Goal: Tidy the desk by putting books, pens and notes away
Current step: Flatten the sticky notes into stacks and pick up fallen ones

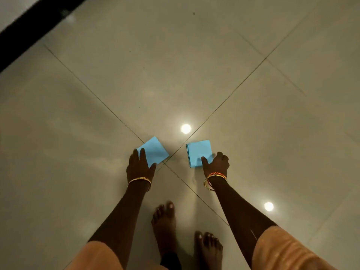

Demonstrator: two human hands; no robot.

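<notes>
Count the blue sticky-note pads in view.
2. One blue pad held in the left hand, the other blue pad in the right hand. None visibly hidden.

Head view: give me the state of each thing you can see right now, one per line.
Left blue note stack: lying on the floor, turned diamond-wise, held at its near edge.
Right blue note stack: lying on the floor, sheets slightly fanned, pinched at its near corner.
Left hand: fingers on the left stack, thumb at its edge.
Right hand: thumb on top of the right stack, fingers curled.
Tiled floor: glossy, reflecting two lights.
</notes>
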